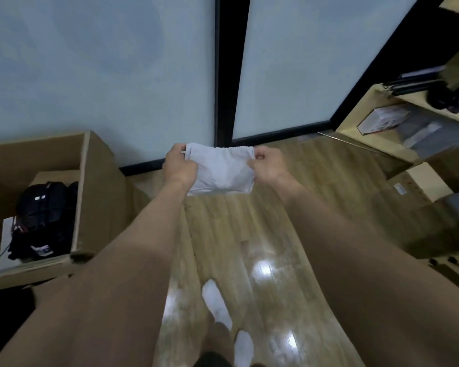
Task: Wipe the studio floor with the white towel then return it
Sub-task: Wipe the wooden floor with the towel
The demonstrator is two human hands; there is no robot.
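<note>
A person stood on a glossy wooden floor, arms stretched forward, holding a white towel in the air above it. The floor looked slick, so socked feet might slip. The left hand and right hand each pinched an upper corner, fingers curled tight round the cloth, which hung between them

White towel, white socks, tan wood-grain floor, black backpack.
</note>
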